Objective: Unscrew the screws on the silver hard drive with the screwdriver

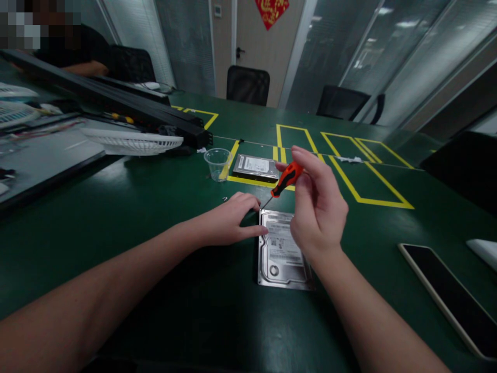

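A silver hard drive point(285, 248) with a white label lies flat on the green table in front of me. My right hand point(320, 202) is closed around the red and black handle of a screwdriver point(286, 180), whose thin shaft slants down to the drive's far left corner. At that same corner, my left hand point(243, 220) grips the drive's left side, thumb on its top and fingers near the screwdriver tip. Whether a screw sits under the tip is too small to tell. My right hand and wrist hide part of the drive's right side.
Beyond the drive stand a second hard drive point(256, 167) and a clear plastic cup point(218, 165). A small metal piece point(224, 199) lies left. A phone point(446, 295) is at right. White fans point(135, 141) and a black frame point(116, 98) crowd the left; a person sits behind them.
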`<state>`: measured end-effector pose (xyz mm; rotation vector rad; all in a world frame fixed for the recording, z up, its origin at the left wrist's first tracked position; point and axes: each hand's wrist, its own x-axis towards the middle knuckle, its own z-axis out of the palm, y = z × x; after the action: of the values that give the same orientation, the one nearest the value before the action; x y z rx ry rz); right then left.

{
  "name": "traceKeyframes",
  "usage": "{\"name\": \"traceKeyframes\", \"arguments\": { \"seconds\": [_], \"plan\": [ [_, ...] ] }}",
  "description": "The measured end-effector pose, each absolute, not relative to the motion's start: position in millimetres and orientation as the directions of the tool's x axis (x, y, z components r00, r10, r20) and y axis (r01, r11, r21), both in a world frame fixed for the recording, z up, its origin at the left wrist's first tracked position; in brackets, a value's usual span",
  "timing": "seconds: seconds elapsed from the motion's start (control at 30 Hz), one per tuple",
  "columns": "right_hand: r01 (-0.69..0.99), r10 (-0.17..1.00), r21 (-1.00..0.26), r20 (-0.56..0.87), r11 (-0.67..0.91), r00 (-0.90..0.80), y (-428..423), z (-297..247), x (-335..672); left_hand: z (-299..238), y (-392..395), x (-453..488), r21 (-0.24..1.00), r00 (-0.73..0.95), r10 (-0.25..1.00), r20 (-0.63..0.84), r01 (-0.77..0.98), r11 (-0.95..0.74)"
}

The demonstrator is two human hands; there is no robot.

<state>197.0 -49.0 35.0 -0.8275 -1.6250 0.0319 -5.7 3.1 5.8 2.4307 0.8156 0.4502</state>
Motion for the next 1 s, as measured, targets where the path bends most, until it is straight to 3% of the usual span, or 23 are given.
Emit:
{"name": "traceKeyframes", "arguments": {
  "seconds": [0.27,0.6,0.77,1.0],
  "plan": [
    [0.581,0.489,-0.436,0.869,0.688,0.073,-49.5,39.3,191.9,9.5,2.0,-5.3,0.586,0.754,0.645,0.125,0.468,-0.661],
    [0.506,0.522,-0.476,0.851,0.719,0.058,-50.1,36.6,194.2,9.2,1.9,-5.1,0.593,0.759,0.637,0.133,0.454,-0.665],
    [0.576,0.472,-0.428,0.878,0.697,0.08,-48.1,36.7,192.1,9.6,1.8,-5.2,0.584,0.757,0.642,0.121,0.468,-0.663],
    [0.554,0.512,-0.464,0.855,0.691,0.077,-53.9,39.8,190.9,8.8,2.6,-5.8,0.587,0.758,0.64,0.124,0.464,-0.663]
  ]
}}
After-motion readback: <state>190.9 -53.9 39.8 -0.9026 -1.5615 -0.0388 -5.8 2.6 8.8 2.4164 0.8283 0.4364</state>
